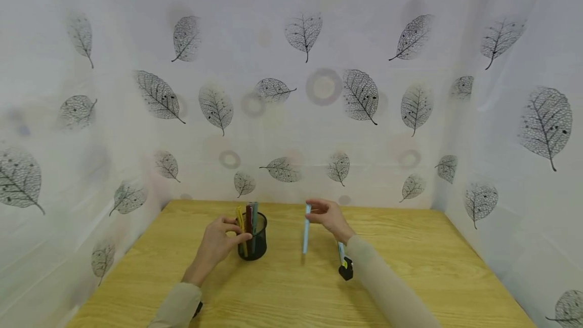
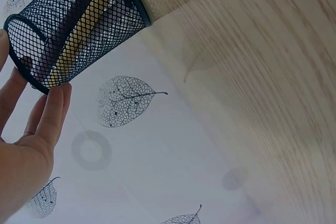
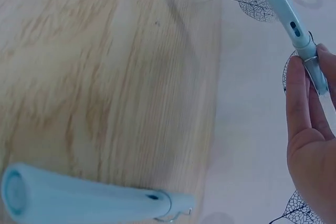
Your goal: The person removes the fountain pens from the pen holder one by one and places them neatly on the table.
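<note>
A black mesh pen holder (image 1: 258, 247) stands on the table, with several pens upright in it, among them a yellow pen (image 1: 240, 216) and a dark red pen (image 1: 249, 219). My left hand (image 1: 218, 239) grips the holder at its rim, thumb on the near side. In the left wrist view, the fingertips (image 2: 55, 92) press the mesh just by the rim. My right hand (image 1: 330, 219) pinches a light blue pen (image 1: 305, 237) near its upper end and holds it upright, to the right of the holder. The right wrist view shows the clip end of this pen (image 3: 286, 14) between thumb and fingers.
A second light blue pen (image 3: 89, 195) is at the lower left of the right wrist view. A small black device (image 1: 346, 270) shows beside the right sleeve. Leaf-printed curtains (image 1: 291, 130) stand behind and at both sides of the wooden table (image 1: 282, 292).
</note>
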The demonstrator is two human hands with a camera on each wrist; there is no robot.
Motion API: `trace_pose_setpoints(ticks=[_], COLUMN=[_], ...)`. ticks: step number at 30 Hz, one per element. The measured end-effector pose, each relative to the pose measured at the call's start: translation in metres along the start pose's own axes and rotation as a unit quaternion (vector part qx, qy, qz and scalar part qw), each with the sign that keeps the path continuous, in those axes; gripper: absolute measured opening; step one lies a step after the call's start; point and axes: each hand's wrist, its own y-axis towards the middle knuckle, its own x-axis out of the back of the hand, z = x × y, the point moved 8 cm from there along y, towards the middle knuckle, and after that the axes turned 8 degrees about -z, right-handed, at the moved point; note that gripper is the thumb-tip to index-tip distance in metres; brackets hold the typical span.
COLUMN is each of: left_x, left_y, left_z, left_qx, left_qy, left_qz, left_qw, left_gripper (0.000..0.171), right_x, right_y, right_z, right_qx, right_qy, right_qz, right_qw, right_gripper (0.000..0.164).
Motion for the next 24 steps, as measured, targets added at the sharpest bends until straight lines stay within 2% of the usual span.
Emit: trace_pose_setpoints(ticks=[8, 17, 24], left_x=[0.0, -0.001, 0.0], left_y=[0.0, 0.0, 0.0], left_z=[0.001, 0.003, 0.0], left_qx=[0.001, 0.0, -0.005], left_qy=[-0.003, 0.001, 0.002], left_qz=[-0.001, -0.003, -0.003], left_qw=[1.0, 1.0, 1.0], left_gripper=[0.02, 0.021, 0.02], right_x=[0.005, 0.004, 0.005], right_y=[0.0, -0.009, -0.005], right_z=[-0.015, -0.004, -0.027], right_qx=[0.008, -0.006, -0.029], right_qy=[-0.028, -0.032, -0.048], right_qz=[0.016, 0.04, 0.052], right_qw=[0.999, 0.999, 0.997], right_gripper=[0.046, 0.045, 0.045])
